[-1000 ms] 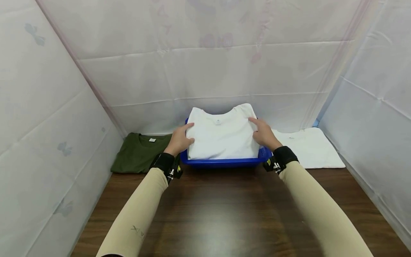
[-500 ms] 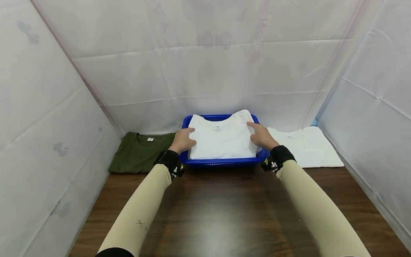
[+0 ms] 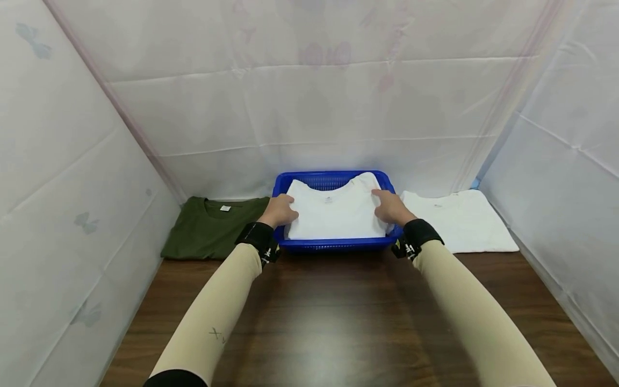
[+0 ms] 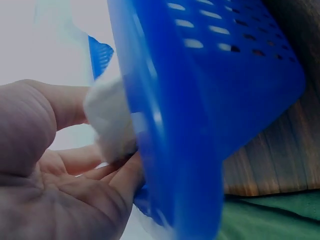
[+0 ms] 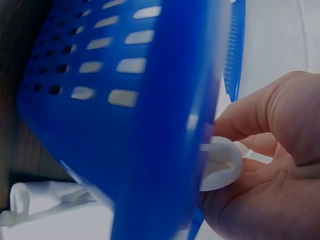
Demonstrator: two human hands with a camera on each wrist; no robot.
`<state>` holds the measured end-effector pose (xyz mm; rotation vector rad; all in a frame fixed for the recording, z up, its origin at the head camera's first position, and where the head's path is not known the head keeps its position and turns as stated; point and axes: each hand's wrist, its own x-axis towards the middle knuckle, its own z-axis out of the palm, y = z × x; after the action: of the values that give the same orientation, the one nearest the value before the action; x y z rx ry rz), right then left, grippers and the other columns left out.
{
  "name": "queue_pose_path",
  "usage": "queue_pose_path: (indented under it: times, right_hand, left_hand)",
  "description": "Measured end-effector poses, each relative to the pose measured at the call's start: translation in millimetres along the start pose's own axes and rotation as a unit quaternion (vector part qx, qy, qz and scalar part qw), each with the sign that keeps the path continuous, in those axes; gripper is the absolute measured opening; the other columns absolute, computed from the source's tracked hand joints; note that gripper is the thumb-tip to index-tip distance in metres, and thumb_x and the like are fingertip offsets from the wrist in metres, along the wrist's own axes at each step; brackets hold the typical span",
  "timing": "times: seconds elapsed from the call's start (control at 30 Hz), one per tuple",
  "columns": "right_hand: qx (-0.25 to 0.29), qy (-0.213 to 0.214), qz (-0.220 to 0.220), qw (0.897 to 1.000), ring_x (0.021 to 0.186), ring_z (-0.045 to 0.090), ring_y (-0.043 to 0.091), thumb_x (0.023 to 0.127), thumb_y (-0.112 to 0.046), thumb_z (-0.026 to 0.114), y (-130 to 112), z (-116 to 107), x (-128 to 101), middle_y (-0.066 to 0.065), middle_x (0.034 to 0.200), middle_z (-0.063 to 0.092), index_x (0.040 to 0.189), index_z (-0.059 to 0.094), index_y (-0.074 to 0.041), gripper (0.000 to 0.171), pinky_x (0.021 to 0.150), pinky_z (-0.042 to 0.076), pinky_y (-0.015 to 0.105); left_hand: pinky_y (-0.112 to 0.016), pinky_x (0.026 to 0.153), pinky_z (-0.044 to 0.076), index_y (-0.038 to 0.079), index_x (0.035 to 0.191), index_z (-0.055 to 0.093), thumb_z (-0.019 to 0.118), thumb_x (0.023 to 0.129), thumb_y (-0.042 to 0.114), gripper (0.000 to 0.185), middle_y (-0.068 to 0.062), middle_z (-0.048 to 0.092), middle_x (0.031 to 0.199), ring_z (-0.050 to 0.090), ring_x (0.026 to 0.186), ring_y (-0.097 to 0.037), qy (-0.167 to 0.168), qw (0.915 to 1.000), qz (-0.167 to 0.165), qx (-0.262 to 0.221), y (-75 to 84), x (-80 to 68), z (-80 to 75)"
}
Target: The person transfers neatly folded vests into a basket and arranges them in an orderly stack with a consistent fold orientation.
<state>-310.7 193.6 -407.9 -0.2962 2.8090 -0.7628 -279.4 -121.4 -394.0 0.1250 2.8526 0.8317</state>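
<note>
The left hand (image 3: 282,210) and right hand (image 3: 390,207) pinch the white shirt (image 3: 333,217), inside the blue basket (image 3: 333,242) but not yet let go, perhaps not fully settled, its underside hidden.

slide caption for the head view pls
Left hand and right hand grip a folded white shirt in a blue basket

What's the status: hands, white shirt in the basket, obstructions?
Left hand and right hand gripping white shirt, opposite sides. Shirt inside blue basket. Basket rim close by both hands; no blockage seen.
</note>
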Motion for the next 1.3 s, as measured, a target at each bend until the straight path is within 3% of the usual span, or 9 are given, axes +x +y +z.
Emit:
queue_pose_path:
  times: [0.13, 0.27, 0.5, 0.7, 0.83, 1.0, 1.13, 1.23, 1.3]
  right_hand:
    - [-0.023, -0.007, -0.009, 1.0, 0.139, 0.04, 0.043, 0.097, 0.004, 0.048, 0, 1, -3, 0.029, 0.16, 0.032, 0.158, 0.029, 0.006, 0.064, 0.109, 0.037, 0.05]
    - [-0.039, -0.013, -0.016, 0.999, 0.149, 0.028, 0.046, 0.1, 0.0, 0.049, -1, 0, -7, 0.031, 0.16, 0.031, 0.158, 0.027, 0.009, 0.063, 0.12, 0.026, 0.054]
    - [-0.048, -0.031, -0.018, 0.998, 0.149, 0.025, 0.047, 0.105, -0.011, 0.05, -3, 1, -13, 0.033, 0.161, 0.028, 0.158, 0.024, 0.01, 0.062, 0.121, 0.022, 0.055]
    - [-0.057, -0.044, -0.009, 0.997, 0.149, 0.025, 0.047, 0.107, -0.018, 0.049, -7, 5, -16, 0.033, 0.16, 0.029, 0.158, 0.026, 0.009, 0.062, 0.121, 0.022, 0.055]
    - [-0.053, -0.045, -0.011, 0.998, 0.15, 0.024, 0.048, 0.107, -0.018, 0.048, -8, 7, -17, 0.033, 0.16, 0.029, 0.158, 0.028, 0.008, 0.061, 0.121, 0.021, 0.057]
    - [-0.045, -0.036, -0.017, 0.998, 0.15, 0.02, 0.05, 0.107, -0.02, 0.047, -8, 9, -20, 0.034, 0.161, 0.025, 0.158, 0.029, 0.007, 0.06, 0.121, 0.02, 0.058]
    - [-0.027, 0.002, -0.046, 0.999, 0.15, 0.023, 0.048, 0.107, -0.018, 0.049, -6, 10, -23, 0.033, 0.161, 0.027, 0.156, 0.036, 0.005, 0.055, 0.121, 0.021, 0.058]
    - [-0.001, 0.053, -0.09, 0.994, 0.148, 0.03, 0.047, 0.106, -0.014, 0.051, -2, 4, -26, 0.031, 0.159, 0.032, 0.152, 0.044, 0.005, 0.049, 0.119, 0.026, 0.058]
    - [0.015, 0.088, -0.118, 0.989, 0.147, 0.033, 0.046, 0.106, -0.012, 0.052, 3, 0, -28, 0.029, 0.158, 0.036, 0.149, 0.049, 0.004, 0.046, 0.118, 0.028, 0.059]
  left_hand:
    - [-0.044, 0.1, 0.049, -0.01, 0.148, 0.047, 0.058, 0.098, 0.009, 0.055, -0.027, 0.049, 0.151, 0.051, 0.133, -0.038, -0.018, 0.9998, 0.003, 0.012, 1.5, -3.7, 0.5]
    - [-0.044, 0.102, 0.048, -0.011, 0.148, 0.046, 0.057, 0.097, 0.007, 0.055, -0.027, 0.047, 0.152, 0.05, 0.134, -0.037, -0.023, 0.9996, 0.005, 0.018, 3.2, -5.9, 1.5]
    - [-0.04, 0.093, 0.045, -0.01, 0.15, 0.044, 0.054, 0.096, 0.001, 0.056, -0.026, 0.044, 0.154, 0.05, 0.128, -0.035, -0.035, 0.9991, 0.001, 0.024, 5.3, -7.6, 4.4]
    - [-0.038, 0.094, 0.043, -0.009, 0.15, 0.044, 0.05, 0.094, -0.005, 0.057, -0.025, 0.045, 0.154, 0.041, 0.143, -0.038, -0.047, 0.9982, 0.012, 0.034, 4.4, -9.0, 7.0]
    - [-0.038, 0.092, 0.043, -0.008, 0.15, 0.045, 0.05, 0.092, -0.007, 0.058, -0.025, 0.046, 0.154, 0.038, 0.145, -0.038, -0.043, 0.9988, 0.011, 0.021, 3.0, -9.0, 8.2]
    - [-0.045, 0.106, 0.044, -0.008, 0.148, 0.048, 0.055, 0.098, 0.003, 0.051, -0.025, 0.049, 0.152, 0.04, 0.144, -0.04, -0.015, 0.9997, 0.018, 0.008, 0.7, -13.1, 12.2]
    - [-0.053, 0.114, 0.038, -0.006, 0.145, 0.053, 0.057, 0.103, 0.014, 0.046, -0.024, 0.053, 0.148, 0.039, 0.144, -0.044, 0.019, 0.9991, 0.037, 0.007, -0.4, -19.8, 12.3]
    - [-0.051, 0.108, 0.044, -0.004, 0.143, 0.056, 0.057, 0.104, 0.016, 0.044, -0.024, 0.056, 0.146, 0.049, 0.135, -0.042, 0.046, 0.9977, 0.05, -0.001, -1.3, -24.3, 9.3]
    - [-0.047, 0.097, 0.049, -0.003, 0.141, 0.058, 0.056, 0.104, 0.016, 0.042, -0.024, 0.06, 0.14, 0.06, 0.115, -0.037, 0.063, 0.9959, 0.065, -0.006, -2.4, -28.8, 7.2]
